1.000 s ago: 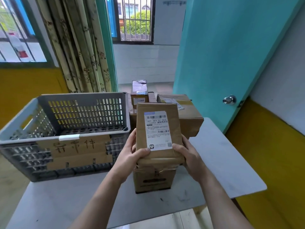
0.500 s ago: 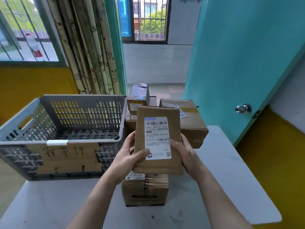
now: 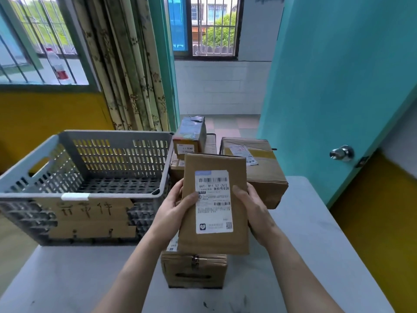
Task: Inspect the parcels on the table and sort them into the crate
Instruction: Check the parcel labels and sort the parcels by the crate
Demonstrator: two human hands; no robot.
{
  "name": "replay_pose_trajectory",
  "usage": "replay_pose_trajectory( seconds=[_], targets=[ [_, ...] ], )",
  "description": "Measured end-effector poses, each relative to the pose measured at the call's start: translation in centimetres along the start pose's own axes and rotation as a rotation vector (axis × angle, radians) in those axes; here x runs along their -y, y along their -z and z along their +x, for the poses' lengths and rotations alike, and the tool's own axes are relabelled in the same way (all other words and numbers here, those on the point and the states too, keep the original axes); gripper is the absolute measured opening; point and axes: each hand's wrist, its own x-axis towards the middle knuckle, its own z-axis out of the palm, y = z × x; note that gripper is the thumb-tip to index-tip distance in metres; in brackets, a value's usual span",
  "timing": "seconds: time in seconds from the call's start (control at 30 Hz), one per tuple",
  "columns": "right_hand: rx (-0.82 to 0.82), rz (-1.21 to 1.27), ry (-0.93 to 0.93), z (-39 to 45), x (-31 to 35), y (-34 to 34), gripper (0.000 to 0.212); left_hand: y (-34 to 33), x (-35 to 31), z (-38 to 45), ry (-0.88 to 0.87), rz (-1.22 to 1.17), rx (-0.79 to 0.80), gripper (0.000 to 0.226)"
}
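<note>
Table (image 3: 67,279), pale top, bearing all items listed.

Box (image 3: 195,273), brown, nearest the edge: sitting upright on the table, its top partly hidden under the held parcel.

Parcel (image 3: 239,172), flat brown cardboard: being held up above the box, label (image 3: 213,201) facing the camera, barcodes and printed lines showing on white.

Left hand (image 3: 172,205): gripping the parcel's left edge, thumb lying across the front beside the label, fingers curling behind.

Right hand (image 3: 253,208): gripping the right edge, thumb pressing on the front at the label's side, fingers wrapping round the back. Both forearms are reaching in from the near edge.

Crate (image 3: 67,195), grey perforated plastic, standing at the left of the table: nothing is lying inside it; only its slotted floor is showing. A cardboard sign (image 3: 88,216) with handwritten characters is hanging on its near wall, taped at the rim.

Large box (image 3: 264,177), brown with yellow tape, sitting behind the parcel to the right.

Small box (image 3: 190,137), labelled, sitting atop further cartons just beside the crate's far right corner.

Beyond: curtain (image 3: 130,71), teal door (image 3: 338,75), barred window (image 3: 212,26).
</note>
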Motion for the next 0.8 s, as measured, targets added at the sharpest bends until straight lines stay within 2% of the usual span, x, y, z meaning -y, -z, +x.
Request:
replay_pose_trajectory(
  seconds=[0.07, 0.2, 0.33, 0.5, 0.6, 0.67, 0.8],
  targets=[
    [-0.030, 0.025, 0.013, 0.5, 0.4, -0.4, 0.046, 0.2, 0.1, 0.0, -0.001, 0.016, 0.007, 0.063],
    [-0.077, 0.023, 0.032, 0.4, 0.2, -1.1, 0.059, 0.9, -0.7, 0.4, 0.039, 0.070, 0.028, 0.051],
    [-0.062, -0.019, 0.031, 0.3, 0.1, -2.0, 0.060, 1.5, -2.2, 1.3, 0.048, 0.065, 0.026, 0.059],
    [-0.098, 0.006, 0.016, 0.8, 0.7, -3.0, 0.059, 2.4, -2.5, 1.4, 0.004, 0.054, 0.038, 0.058],
    [-0.158, -0.027, -0.006, 1.4, 1.2, -3.3, 0.082, 2.7, -2.6, 1.3, -0.018, 0.066, 0.057, 0.050],
    [-0.184, -0.051, -0.017, 1.5, 1.2, -3.5, 0.090, 3.1, -2.5, 1.4, -0.019, 0.080, 0.077, 0.055],
    [-0.247, -0.076, 0.032, 1.0, 0.8, -3.9, 0.073, 3.5, -2.7, 1.8, -0.019, 0.112, 0.088, 0.054]
  ],
)
